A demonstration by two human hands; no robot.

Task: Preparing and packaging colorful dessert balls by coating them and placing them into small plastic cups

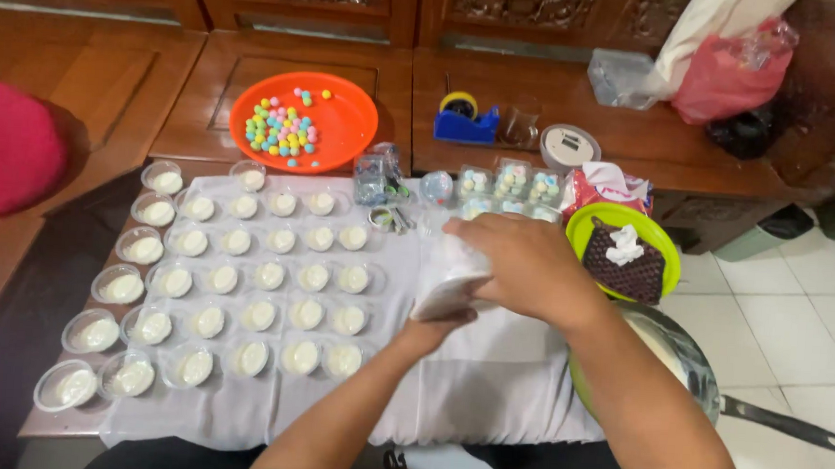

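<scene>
Right hand (529, 266) and left hand (441, 325) gripping white stack (449, 277), cloth-covered low table (486, 384) (wooden cabinets behind), tiled floor (799, 316).

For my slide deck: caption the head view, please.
Both hands hold a white stack beside rows of filled cups on a cloth.

An orange tray (347, 124) is showing pastel pink, blue, yellow and green balls (282, 130). Clear cups (231, 281) are holding cream-white filling on a white cloth (486, 384). A lime-green plate (592, 221) is carrying a dark brown waffle-patterned piece (628, 272).
</scene>
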